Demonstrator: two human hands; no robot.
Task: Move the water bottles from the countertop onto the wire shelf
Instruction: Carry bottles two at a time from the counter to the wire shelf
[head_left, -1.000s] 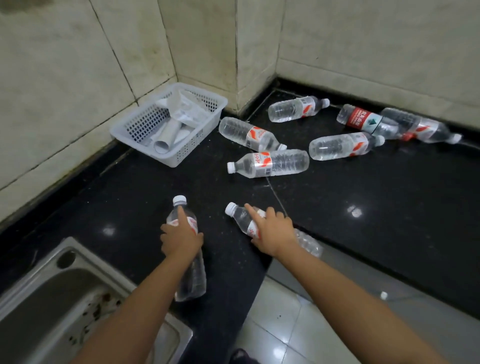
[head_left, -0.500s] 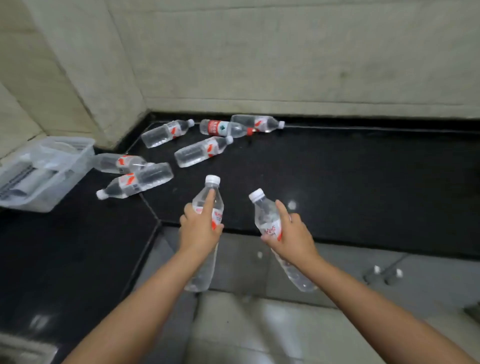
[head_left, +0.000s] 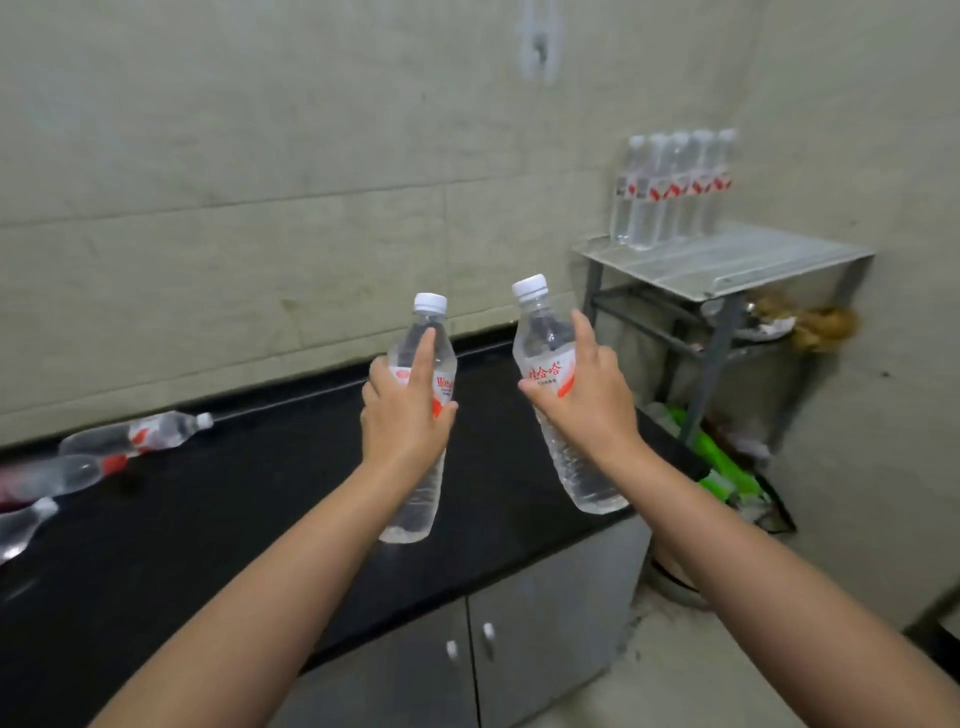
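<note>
My left hand grips a clear water bottle with a white cap and red-and-white label, held upright above the black countertop. My right hand grips a second bottle of the same kind, tilted slightly left. Each index finger lies along its bottle's neck. The wire shelf stands at the right against the wall, with a row of several upright bottles at its back edge. More bottles lie on their sides at the counter's far left.
Grey cabinet doors sit under the counter. Below the shelf's top are lower rails and clutter, with green packaging in a dark bin on the floor. Tiled walls close in behind and to the right.
Both hands lifted their bottles off the counter and raised them upright. The view swung right, so the shelf came into sight and the lying bottles slid to the left edge.
</note>
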